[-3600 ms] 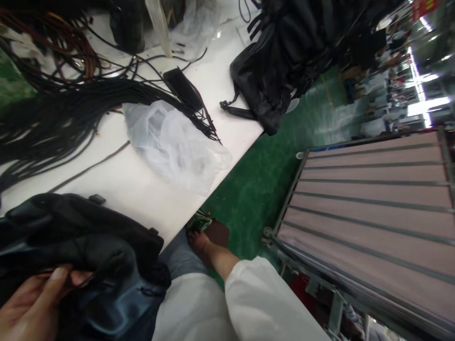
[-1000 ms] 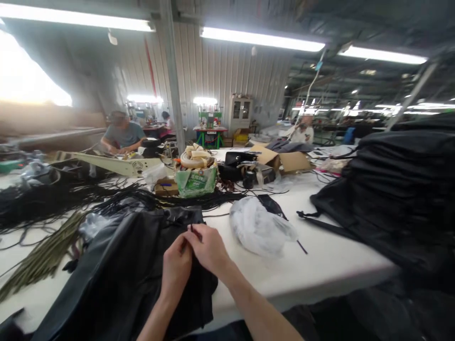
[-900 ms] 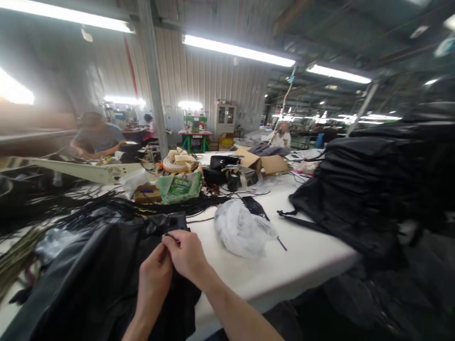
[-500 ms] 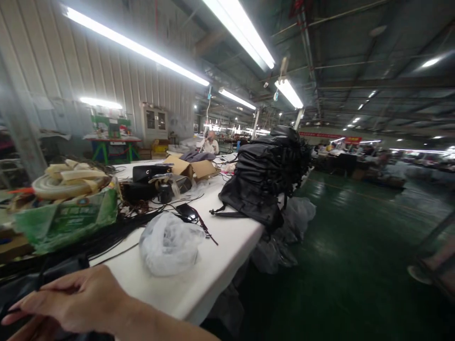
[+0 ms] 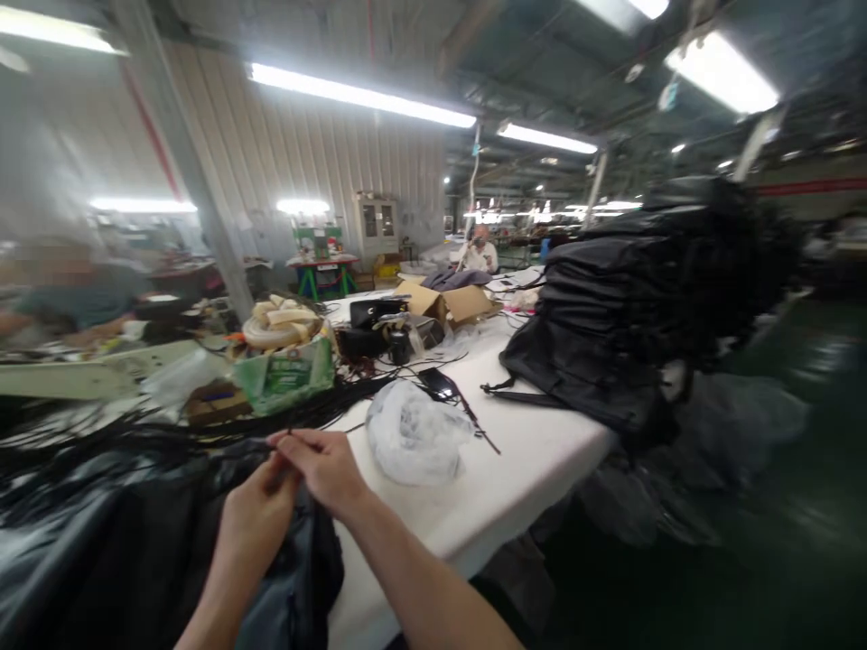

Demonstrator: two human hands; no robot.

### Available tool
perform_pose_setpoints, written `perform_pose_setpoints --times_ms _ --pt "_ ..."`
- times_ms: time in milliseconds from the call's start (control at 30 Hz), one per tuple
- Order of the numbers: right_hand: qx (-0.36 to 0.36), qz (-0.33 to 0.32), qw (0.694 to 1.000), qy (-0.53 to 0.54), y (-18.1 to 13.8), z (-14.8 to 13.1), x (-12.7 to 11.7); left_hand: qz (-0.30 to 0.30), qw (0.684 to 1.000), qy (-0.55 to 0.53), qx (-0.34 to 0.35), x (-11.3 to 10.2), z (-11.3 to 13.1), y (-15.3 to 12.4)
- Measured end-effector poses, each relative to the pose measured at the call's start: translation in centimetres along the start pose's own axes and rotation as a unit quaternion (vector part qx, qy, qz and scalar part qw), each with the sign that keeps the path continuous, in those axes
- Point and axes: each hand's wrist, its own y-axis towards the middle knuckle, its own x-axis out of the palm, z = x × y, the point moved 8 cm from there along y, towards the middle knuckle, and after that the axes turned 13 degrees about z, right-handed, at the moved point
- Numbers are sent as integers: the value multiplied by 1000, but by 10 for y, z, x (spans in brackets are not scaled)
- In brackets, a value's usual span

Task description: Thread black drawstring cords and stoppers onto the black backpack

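A black bag (image 5: 122,542) lies in front of me on the white table (image 5: 528,451). My left hand (image 5: 254,519) rests on the bag with its fingers pinched around a thin black cord (image 5: 288,435) at the bag's top edge. My right hand (image 5: 325,469) meets it there, thumb and fingers closed on the same cord. Both hands touch each other above the bag's opening.
A crumpled clear plastic bag (image 5: 413,431) lies right of my hands. A tall stack of black bags (image 5: 643,298) fills the table's right end. Black cords (image 5: 169,424), a green bag of tape rolls (image 5: 284,370) and cardboard boxes (image 5: 447,302) lie behind. People sit at far tables.
The view swung left again from the aisle toward the table. My hands, half out of view a moment ago, are again centred on the black bag, still pinching the cord.
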Motion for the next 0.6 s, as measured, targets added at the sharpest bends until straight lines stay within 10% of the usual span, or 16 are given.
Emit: perform_pose_setpoints --times_ms 333,600 --pt "-80 -91 987 -106 -10 17 19 23 983 -179 -32 -46 12 -5" --pt "-189 -163 946 -208 -26 8 49 26 900 -375 -221 -62 -26 -6"
